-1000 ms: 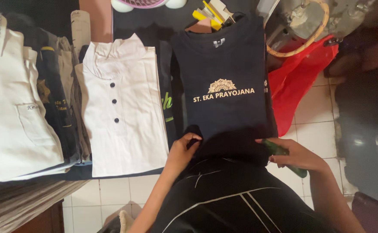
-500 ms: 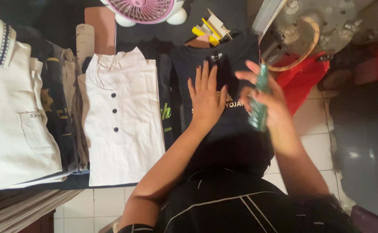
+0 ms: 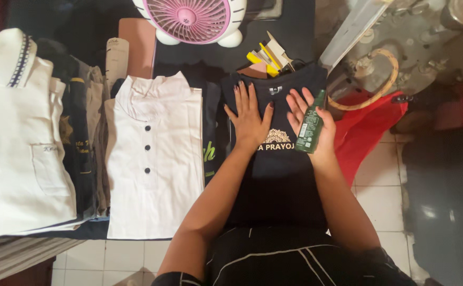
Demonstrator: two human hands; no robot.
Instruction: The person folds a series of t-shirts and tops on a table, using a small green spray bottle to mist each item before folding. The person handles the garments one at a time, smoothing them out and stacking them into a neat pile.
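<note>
At the far left lies a folded white polo shirt point(image 3: 22, 143) on a stack of dark clothes, and beside it a folded white buttoned shirt point(image 3: 155, 159) on the tiled floor point(image 3: 385, 196). A pink fan point(image 3: 192, 21) stands above. Further right, the left hand point(image 3: 250, 119) lies flat, fingers spread and holding nothing, on the chest of a folded navy T-shirt point(image 3: 282, 180). The right hand point(image 3: 311, 124) rests open on the same shirt, a small green bottle point(image 3: 311, 127) pinned under its thumb. The shirt looks soft, light and limp; it is likely best held by its folded edges. A red bag point(image 3: 369, 127) lies to the right.
</note>
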